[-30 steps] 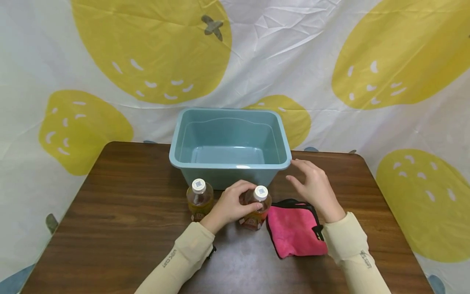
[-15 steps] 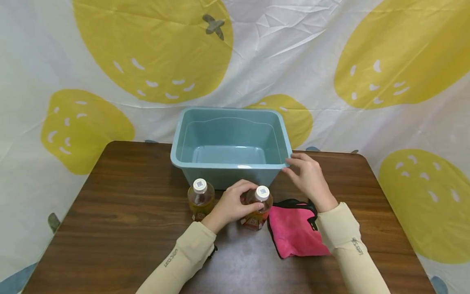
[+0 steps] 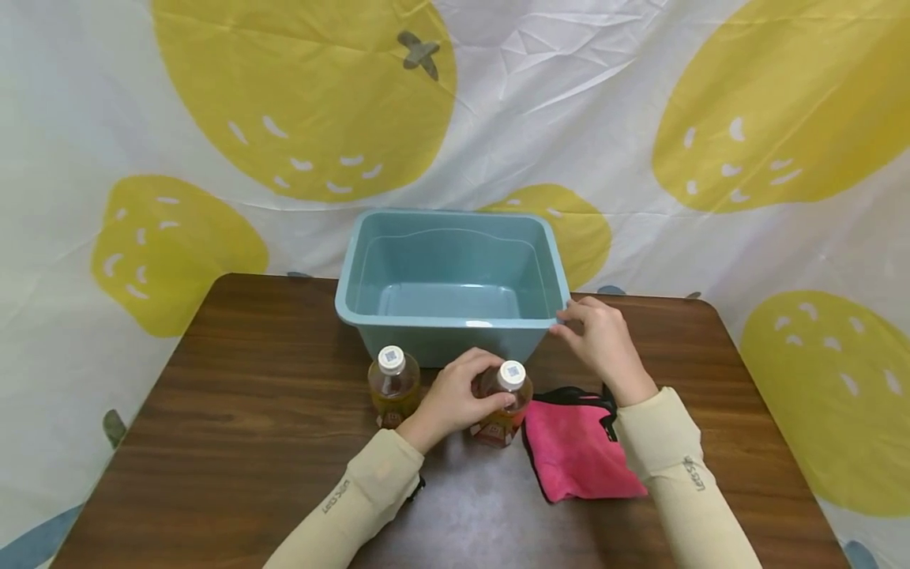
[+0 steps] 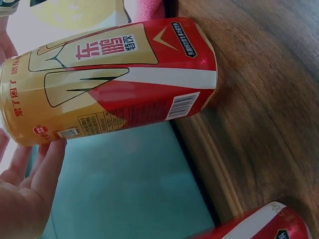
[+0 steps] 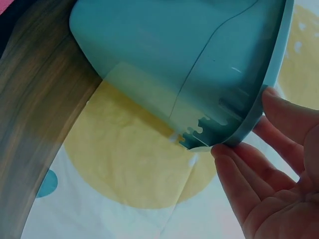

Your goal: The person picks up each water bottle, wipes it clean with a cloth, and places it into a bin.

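My left hand (image 3: 458,399) holds the upper part of a drink bottle (image 3: 498,431) with a white cap, which stands upright on the table. Its red and gold label fills much of the left wrist view, with fingertips against the label's gold end. A second, similar bottle (image 3: 394,399) stands to the left, behind my left wrist. Behind both bottles is a blue-green plastic bin (image 3: 455,322) with nothing visible inside. The right hand (image 3: 603,340) pinches the bin's front right rim corner; thumb and fingers meet the rim (image 5: 271,74) in the right wrist view.
A pink cloth pouch (image 3: 579,454) with black trim lies right of the held bottle, partly under the right sleeve. Something small and black (image 3: 418,488) shows beside my left sleeve. A fruit-patterned cloth (image 3: 540,103) hangs behind the brown table (image 3: 277,419).
My right hand has moved left to the bin's front right corner and taken hold of the rim. The left hand stays on the bottle. The view has shifted slightly.
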Demonstrator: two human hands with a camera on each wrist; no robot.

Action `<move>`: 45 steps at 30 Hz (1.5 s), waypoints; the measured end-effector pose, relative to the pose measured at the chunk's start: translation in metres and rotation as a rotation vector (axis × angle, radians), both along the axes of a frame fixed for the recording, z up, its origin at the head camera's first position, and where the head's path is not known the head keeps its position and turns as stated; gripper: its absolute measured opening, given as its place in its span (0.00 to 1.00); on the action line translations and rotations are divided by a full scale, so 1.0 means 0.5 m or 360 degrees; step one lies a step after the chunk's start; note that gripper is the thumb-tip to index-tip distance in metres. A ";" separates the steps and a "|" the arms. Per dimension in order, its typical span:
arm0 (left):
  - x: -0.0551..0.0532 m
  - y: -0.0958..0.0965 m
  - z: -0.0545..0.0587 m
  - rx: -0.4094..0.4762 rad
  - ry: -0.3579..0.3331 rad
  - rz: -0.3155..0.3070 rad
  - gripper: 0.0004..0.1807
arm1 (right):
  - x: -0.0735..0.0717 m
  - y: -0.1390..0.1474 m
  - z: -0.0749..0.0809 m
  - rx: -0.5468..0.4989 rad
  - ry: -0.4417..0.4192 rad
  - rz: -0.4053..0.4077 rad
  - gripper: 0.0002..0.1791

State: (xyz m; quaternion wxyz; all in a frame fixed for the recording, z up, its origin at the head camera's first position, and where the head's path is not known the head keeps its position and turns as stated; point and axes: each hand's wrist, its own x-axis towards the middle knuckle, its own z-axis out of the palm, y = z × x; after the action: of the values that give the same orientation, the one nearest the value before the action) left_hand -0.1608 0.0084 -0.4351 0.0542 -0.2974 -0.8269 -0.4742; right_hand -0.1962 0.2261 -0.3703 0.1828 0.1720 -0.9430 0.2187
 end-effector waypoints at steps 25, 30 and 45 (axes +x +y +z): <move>0.007 -0.006 0.015 -0.0086 0.0014 0.0014 0.17 | -0.002 -0.002 -0.001 0.0027 -0.0012 -0.0021 0.11; 0.009 -0.010 0.026 -0.0063 0.0033 0.0014 0.17 | -0.001 -0.002 0.000 0.0027 0.0014 -0.0018 0.11; 0.039 -0.022 0.153 -0.0130 0.0244 -0.0058 0.16 | -0.001 -0.001 -0.001 0.0007 0.0052 -0.0002 0.11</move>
State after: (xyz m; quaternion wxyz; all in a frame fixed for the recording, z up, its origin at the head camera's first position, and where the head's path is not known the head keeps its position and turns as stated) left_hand -0.1414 -0.0028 -0.3588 0.0965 -0.3497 -0.8334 -0.4169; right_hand -0.1966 0.2254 -0.3709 0.1978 0.1755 -0.9404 0.2137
